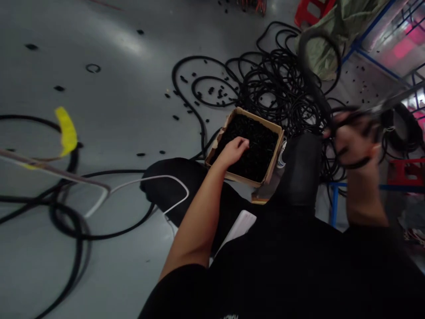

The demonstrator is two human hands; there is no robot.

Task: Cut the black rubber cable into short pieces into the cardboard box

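Note:
My left hand (235, 149) hovers over an open cardboard box (245, 180) between my legs. Its fingers are closed in a pinch, and whatever they may hold is hidden. Many small black pieces (244, 128) fill the box. On the right, my raised right hand (355, 139) is smeared by motion but wrapped around a thick black hose (312, 79), which arcs up and away from it. A dark loop and a blurred greyish long shape also show at this hand; I cannot tell what they are.
A tangled heap of black hose (275, 84) lies beyond the box. Small black pieces (219, 93) are scattered on the floor. More hose (79, 235), a white cord (159, 177) and a yellow strip (66, 130) are at left. A blue metal frame (378, 62) stands right.

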